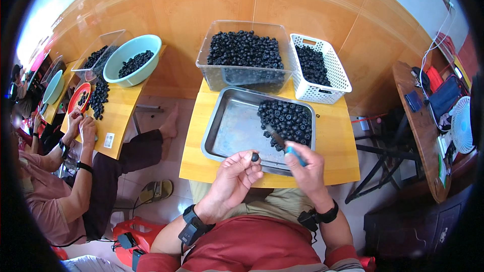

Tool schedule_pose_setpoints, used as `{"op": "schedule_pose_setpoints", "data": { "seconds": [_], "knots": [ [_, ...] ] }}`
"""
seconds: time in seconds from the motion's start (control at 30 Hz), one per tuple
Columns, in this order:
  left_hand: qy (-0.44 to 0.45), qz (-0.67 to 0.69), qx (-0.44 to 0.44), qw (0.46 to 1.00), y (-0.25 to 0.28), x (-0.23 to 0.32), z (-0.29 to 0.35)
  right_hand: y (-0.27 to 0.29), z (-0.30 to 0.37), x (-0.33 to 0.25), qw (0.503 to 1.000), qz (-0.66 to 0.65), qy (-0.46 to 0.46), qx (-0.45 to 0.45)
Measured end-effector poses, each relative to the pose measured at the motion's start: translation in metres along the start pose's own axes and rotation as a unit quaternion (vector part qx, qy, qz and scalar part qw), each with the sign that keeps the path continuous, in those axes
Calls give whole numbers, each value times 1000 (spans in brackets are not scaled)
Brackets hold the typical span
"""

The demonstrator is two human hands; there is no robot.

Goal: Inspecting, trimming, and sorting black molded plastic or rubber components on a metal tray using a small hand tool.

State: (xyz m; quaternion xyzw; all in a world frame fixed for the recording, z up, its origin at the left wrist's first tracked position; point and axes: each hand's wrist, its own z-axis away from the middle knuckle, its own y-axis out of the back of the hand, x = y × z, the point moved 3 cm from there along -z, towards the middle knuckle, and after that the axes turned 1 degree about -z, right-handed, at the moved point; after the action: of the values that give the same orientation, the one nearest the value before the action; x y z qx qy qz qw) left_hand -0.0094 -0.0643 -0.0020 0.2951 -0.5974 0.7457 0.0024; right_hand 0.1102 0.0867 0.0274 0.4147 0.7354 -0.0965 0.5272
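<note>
Between the thumb and fingers of my left hand (233,175) is a small round black piece (255,156), held just over the near edge of a metal tray (229,128). My right hand (307,168) is closed around the teal handle of a small knife (277,138). Its blade points up and left over the tray and looks blurred. Many similar black pieces (286,121), some with a ring-like hollow, lie heaped in the tray's right half. The knife and the held piece are apart.
Behind the tray stand a clear plastic box (214,76) and a white perforated basket (318,94), both holding black pieces. At left, a co-worker sits at another table beside a pale teal bowl (118,73). A brown side table (411,113) with a fan (462,125) stands right.
</note>
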Motion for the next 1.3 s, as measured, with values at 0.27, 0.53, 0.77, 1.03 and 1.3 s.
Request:
{"op": "schedule_pose_setpoints", "data": {
  "seconds": [0.27, 0.53, 0.77, 1.03, 1.3],
  "knots": [
    [16, -44, 12, 999, 1, -7, 0, -33, -3, -23, 995, -19, 24, -95],
    [34, -86, -22, 995, -1, -6, 2, -25, -5, -4, 983, -135, -72, -97],
    [41, -111, -12, 993, 6, -6, 2, -26, -4, -20, 986, -92, 16, -136],
    [22, -207, -20, 978, 5, 4, -1, -22, -7, -33, 978, -19, 49, -202],
    [39, -211, -44, 976, 0, 11, -1, -21, -7, -29, 977, -6, 76, -198]
  ]
}}
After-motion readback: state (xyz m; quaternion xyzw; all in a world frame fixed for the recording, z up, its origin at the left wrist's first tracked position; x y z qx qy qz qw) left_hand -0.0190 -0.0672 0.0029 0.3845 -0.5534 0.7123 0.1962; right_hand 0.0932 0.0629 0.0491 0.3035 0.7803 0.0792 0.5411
